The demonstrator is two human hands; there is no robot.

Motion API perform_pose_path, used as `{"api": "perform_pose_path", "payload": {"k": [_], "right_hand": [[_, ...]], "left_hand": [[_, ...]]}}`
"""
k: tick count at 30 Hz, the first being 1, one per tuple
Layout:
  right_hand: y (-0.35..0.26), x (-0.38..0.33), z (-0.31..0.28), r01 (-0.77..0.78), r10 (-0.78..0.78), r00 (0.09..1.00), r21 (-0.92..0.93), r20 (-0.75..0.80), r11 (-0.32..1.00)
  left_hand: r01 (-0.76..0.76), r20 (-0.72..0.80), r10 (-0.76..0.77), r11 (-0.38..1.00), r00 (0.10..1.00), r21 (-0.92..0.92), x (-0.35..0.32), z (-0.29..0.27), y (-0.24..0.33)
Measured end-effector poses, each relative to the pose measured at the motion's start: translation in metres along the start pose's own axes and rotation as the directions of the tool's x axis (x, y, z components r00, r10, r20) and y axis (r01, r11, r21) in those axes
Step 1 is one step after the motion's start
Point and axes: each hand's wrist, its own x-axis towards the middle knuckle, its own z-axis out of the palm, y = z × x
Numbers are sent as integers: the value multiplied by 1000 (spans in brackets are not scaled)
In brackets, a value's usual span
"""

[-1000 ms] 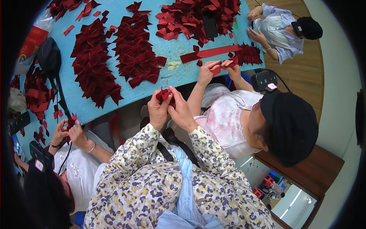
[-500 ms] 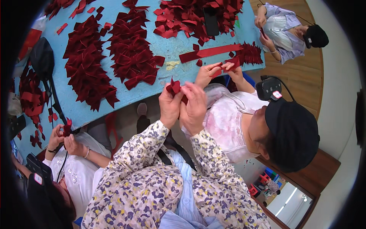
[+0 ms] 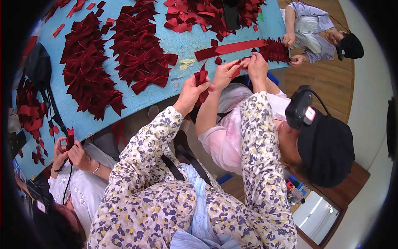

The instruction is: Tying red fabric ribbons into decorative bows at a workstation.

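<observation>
My left hand (image 3: 191, 94) is closed around a dark red velvet bow (image 3: 202, 79), held upright above the table's near edge, its pointed tails showing above and below the fingers. My right hand (image 3: 258, 71) stretches out to the right over the table, its fingertips close to a small red ribbon piece (image 3: 254, 50) beside a long red ribbon strip (image 3: 230, 49). It overlaps the hands of the person on my right, so its finger closure is unclear. That person's hand (image 3: 225, 74) holds a red ribbon piece (image 3: 236, 73).
Rows of finished bows (image 3: 85, 62) lie on the blue table (image 3: 137, 113), with a heap of cut red pieces (image 3: 186, 16) and a black phone (image 3: 231, 14) at the back. A black bag (image 3: 38, 66) is at left. Another person's hands (image 3: 78, 155) work a bow at lower left.
My right hand has left the bow and reached right and forward to the ribbon strip. My left hand keeps the bow and has shifted slightly. The far-right person's hands moved down to the stacked bows.
</observation>
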Motion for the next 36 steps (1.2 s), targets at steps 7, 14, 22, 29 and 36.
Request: {"api": "perform_pose_path", "payload": {"k": [7,14,22,29,36], "right_hand": [[-9,21,1,561,-191,809,-635,556,531],[0,24,20,183,45,792,-308,609,934],[-20,22,26,269,139,681,-423,719,865],[-6,27,24,460,-206,765,-292,611,839],[5,43,16,553,-112,699,-434,706,711]], "left_hand": [[51,-87,-54,998,995,-27,31,2,-20],[71,-215,-50,993,975,90,46,2,-25],[-11,-305,78,976,949,216,36,-2,-33],[-169,-230,219,961,948,219,19,32,17],[-133,-273,302,856,913,500,32,21,-34]]}}
